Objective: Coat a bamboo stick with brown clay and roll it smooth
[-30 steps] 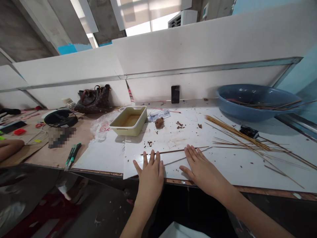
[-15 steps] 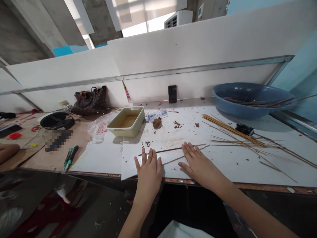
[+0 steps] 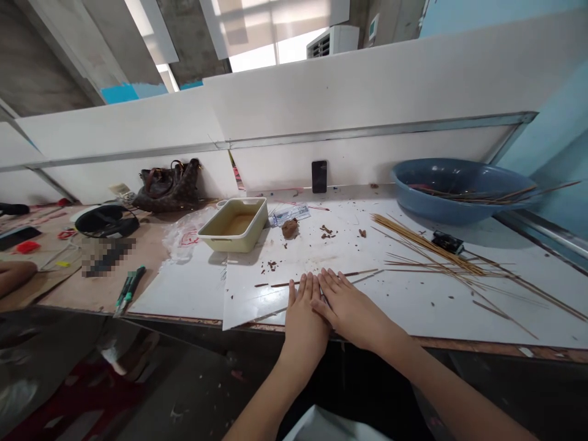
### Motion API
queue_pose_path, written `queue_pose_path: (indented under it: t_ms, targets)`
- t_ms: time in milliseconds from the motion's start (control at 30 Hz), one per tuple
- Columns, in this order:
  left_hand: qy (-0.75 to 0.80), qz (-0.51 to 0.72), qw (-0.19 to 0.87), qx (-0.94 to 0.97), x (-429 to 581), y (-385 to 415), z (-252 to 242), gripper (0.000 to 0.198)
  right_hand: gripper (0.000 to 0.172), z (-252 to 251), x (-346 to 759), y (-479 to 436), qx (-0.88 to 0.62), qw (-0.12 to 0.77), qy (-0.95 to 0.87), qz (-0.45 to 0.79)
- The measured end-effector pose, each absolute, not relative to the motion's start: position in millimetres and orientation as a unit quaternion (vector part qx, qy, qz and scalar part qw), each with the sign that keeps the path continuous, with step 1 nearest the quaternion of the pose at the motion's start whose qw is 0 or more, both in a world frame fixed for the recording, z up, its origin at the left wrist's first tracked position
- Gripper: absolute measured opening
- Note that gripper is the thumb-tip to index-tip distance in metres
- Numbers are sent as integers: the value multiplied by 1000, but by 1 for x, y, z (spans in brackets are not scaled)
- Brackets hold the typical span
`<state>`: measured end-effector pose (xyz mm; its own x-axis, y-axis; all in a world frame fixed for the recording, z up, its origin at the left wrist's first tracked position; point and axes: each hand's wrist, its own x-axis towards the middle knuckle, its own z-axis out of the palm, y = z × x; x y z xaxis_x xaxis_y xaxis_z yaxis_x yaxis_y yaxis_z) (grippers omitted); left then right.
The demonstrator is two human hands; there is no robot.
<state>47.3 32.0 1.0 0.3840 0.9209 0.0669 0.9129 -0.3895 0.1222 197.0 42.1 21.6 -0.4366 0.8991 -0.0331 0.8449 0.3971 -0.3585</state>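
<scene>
My left hand (image 3: 304, 318) and my right hand (image 3: 349, 303) lie flat side by side on a white sheet (image 3: 257, 300), fingertips almost touching. Under them runs a thin brown stick (image 3: 358, 274), its ends showing on both sides and its middle hidden. Small brown crumbs (image 3: 272, 265) are scattered nearby. Farther back sits a lump of brown clay (image 3: 290, 228). To the right lies a loose spread of thin wooden sticks (image 3: 427, 248).
A cream tray (image 3: 234, 225) stands behind the sheet. A blue basin (image 3: 452, 196) holds more sticks at the right. A phone (image 3: 319, 176) leans on the white wall. Tools (image 3: 129, 291), a handbag (image 3: 168, 188) and another person's hand (image 3: 13, 275) are at the left.
My hands have slid toward each other and now meet over the stick. The stick's left part has shifted slightly, and the view has moved a little.
</scene>
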Motion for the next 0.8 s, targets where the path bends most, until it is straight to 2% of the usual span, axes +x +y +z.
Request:
queue_pose_path:
  t_ms: [367,567,800]
  targets:
    - [575,54,25,816,45,60,9,64,84,24,197,71,-532,41,-836,129]
    - [557,64,14,828,31,33,3,64,86,7,205,42,-521,79,-843,107]
    - [591,67,28,804,38,59,13,63,83,17,204,78,-532,41,-840,103]
